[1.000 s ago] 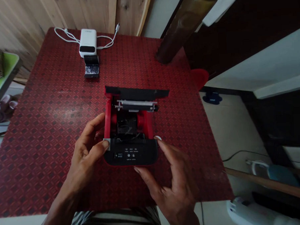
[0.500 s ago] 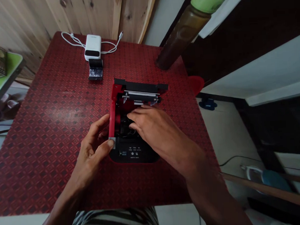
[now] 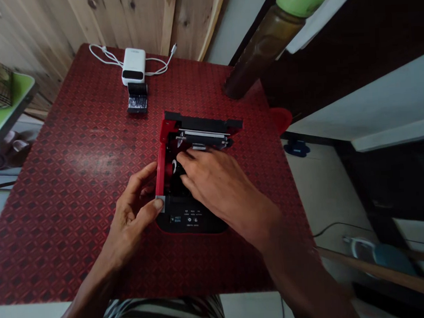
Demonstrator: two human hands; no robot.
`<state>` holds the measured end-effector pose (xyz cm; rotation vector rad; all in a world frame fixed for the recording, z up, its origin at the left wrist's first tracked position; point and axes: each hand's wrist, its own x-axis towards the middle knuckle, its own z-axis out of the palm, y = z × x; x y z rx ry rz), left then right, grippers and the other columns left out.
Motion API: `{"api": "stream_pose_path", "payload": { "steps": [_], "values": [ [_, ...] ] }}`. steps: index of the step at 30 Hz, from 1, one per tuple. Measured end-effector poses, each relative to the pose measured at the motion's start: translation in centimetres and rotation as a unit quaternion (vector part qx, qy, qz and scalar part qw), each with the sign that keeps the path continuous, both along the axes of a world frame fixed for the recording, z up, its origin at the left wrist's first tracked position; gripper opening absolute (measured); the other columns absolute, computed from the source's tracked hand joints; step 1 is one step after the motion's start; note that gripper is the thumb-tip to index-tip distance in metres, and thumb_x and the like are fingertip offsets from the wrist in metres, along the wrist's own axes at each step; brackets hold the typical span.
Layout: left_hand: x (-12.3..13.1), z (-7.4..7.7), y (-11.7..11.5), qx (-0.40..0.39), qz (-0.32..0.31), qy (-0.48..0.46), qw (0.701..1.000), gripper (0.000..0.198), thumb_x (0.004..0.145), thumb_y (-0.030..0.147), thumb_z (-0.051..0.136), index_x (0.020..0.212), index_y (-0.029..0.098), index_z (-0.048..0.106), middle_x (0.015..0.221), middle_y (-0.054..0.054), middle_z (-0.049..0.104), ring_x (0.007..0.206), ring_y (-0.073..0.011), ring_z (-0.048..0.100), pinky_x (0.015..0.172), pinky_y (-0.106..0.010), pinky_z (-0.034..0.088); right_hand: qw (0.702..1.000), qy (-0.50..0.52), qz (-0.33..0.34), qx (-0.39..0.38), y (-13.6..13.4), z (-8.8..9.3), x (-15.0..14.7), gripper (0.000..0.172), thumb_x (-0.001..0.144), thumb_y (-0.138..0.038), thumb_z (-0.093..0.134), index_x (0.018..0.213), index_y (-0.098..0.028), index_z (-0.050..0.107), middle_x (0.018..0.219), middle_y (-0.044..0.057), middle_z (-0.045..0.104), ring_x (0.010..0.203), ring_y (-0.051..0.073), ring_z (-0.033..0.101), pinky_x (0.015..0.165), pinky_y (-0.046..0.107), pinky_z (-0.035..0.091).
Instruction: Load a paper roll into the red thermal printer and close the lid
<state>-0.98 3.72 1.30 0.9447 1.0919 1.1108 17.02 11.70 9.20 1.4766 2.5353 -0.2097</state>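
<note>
A red and black label printer lies on the table with its lid raised, showing a roller under the lid. My left hand grips the printer's front left corner, thumb on top and fingers along the red side wall. Inside the open bay, my right hand has its fingers closed round a dark roll with a pale ring at its left end. Much of the roll and the bay is hidden beneath that hand.
A white power bank with a white cable sits at the back of the red patterned table. Before it lies a small black roll with a shiny loose strip. A tall brown bottle with a green cap stands at the back right.
A pale-ended roll now shows beneath my right hand, where dark, tangled-looking shapes were before. The right hand has shifted slightly; the left keeps its hold. The whole view has moved a little.
</note>
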Motion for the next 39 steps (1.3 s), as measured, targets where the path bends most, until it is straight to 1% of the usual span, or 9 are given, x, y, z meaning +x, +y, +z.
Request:
{"api": "stream_pose_path", "payload": {
  "steps": [5, 10, 15, 19, 23, 26, 29, 33, 39],
  "values": [
    [-0.1, -0.2, 0.0, 0.005, 0.009, 0.026, 1.0, 0.055, 0.104, 0.044, 0.081, 0.158, 0.039, 0.072, 0.169, -0.003, 0.067, 0.155, -0.0357, 0.063, 0.119, -0.045, 0.059, 0.995, 0.031, 0.004, 0.098, -1.3, -0.2, 0.7, 0.019, 0.108, -0.01, 0.064, 0.114, -0.02, 0.079, 0.106, 0.011, 0.086, 0.106, 0.03, 0.081, 0.083, 0.038, 0.062],
    [0.1, 0.0, 0.1, 0.002, 0.02, 0.033, 0.999, 0.055, 0.102, 0.044, 0.082, 0.156, 0.038, 0.073, 0.167, -0.003, 0.068, 0.151, -0.0356, 0.066, 0.116, -0.044, 0.061, 0.973, 0.13, 0.017, 0.19, -3.2, 0.3, 2.1, 0.019, 0.105, -0.009, 0.065, 0.101, -0.023, 0.078, 0.094, 0.009, 0.083, 0.095, 0.029, 0.079, 0.077, 0.041, 0.062],
    [0.2, -0.1, -0.1, -0.012, 0.014, 0.023, 1.0, 0.056, 0.104, 0.046, 0.08, 0.158, 0.038, 0.071, 0.166, -0.003, 0.07, 0.146, -0.0342, 0.071, 0.112, -0.042, 0.063, 0.915, 0.332, -0.099, 0.206, -4.1, 0.5, 7.1, 0.016, 0.098, -0.022, 0.079, 0.112, -0.027, 0.074, 0.101, 0.002, 0.083, 0.087, 0.024, 0.076, 0.078, 0.04, 0.061],
    [0.2, -0.5, -0.2, -0.013, 0.03, 0.035, 0.999, 0.056, 0.103, 0.046, 0.08, 0.159, 0.039, 0.071, 0.166, -0.003, 0.07, 0.147, -0.0356, 0.07, 0.106, -0.04, 0.066, 0.833, 0.44, -0.29, 0.167, -2.1, -2.8, 11.0, 0.023, 0.089, -0.04, 0.086, 0.105, -0.03, 0.073, 0.085, -0.002, 0.076, 0.064, 0.018, 0.061, 0.058, 0.034, 0.047],
    [0.2, -0.5, -0.2, -0.006, 0.04, 0.048, 0.998, 0.057, 0.102, 0.048, 0.081, 0.157, 0.039, 0.073, 0.168, -0.002, 0.068, 0.153, -0.0375, 0.066, 0.108, -0.041, 0.066, 0.77, 0.471, -0.376, 0.208, 0.5, -7.7, 11.6, 0.028, 0.083, -0.044, 0.084, 0.098, -0.029, 0.065, 0.086, 0.0, 0.077, 0.075, 0.022, 0.07, 0.072, 0.039, 0.055],
    [0.2, -0.4, -0.1, -0.006, 0.037, 0.051, 0.998, 0.059, 0.101, 0.048, 0.081, 0.158, 0.039, 0.072, 0.17, -0.002, 0.067, 0.156, -0.0376, 0.063, 0.109, -0.04, 0.066, 0.784, 0.456, -0.379, 0.186, 1.0, -10.3, 10.5, 0.03, 0.082, -0.047, 0.081, 0.096, -0.029, 0.061, 0.089, 0.002, 0.078, 0.079, 0.024, 0.073, 0.077, 0.042, 0.056],
    [0.3, -0.5, 0.0, -0.014, 0.04, 0.046, 0.998, 0.06, 0.1, 0.048, 0.082, 0.159, 0.038, 0.072, 0.168, -0.003, 0.068, 0.152, -0.0368, 0.066, 0.107, -0.04, 0.066, 0.812, 0.447, -0.351, 0.132, 0.2, -11.3, 9.7, 0.03, 0.085, -0.05, 0.079, 0.095, -0.029, 0.061, 0.091, 0.003, 0.08, 0.081, 0.024, 0.074, 0.078, 0.04, 0.057],
    [0.6, -0.1, 0.0, -0.024, 0.059, 0.045, 0.997, 0.061, 0.097, 0.048, 0.084, 0.156, 0.037, 0.073, 0.164, -0.002, 0.071, 0.146, -0.0357, 0.07, 0.106, -0.039, 0.065, 0.833, 0.433, -0.326, 0.113, -0.9, -11.1, 9.5, 0.028, 0.089, -0.05, 0.079, 0.096, -0.029, 0.061, 0.097, 0.004, 0.082, 0.088, 0.025, 0.076, 0.085, 0.041, 0.058],
    [1.1, 0.7, -0.1, -0.041, 0.073, 0.046, 0.995, 0.062, 0.095, 0.049, 0.084, 0.154, 0.033, 0.075, 0.164, -0.002, 0.071, 0.149, -0.0378, 0.066, 0.108, -0.041, 0.062, 0.831, 0.441, -0.326, 0.09, -1.6, -10.6, 9.6, 0.028, 0.091, -0.047, 0.08, 0.101, -0.028, 0.063, 0.106, 0.007, 0.085, 0.095, 0.026, 0.078, 0.089, 0.044, 0.06]
  ]
}}
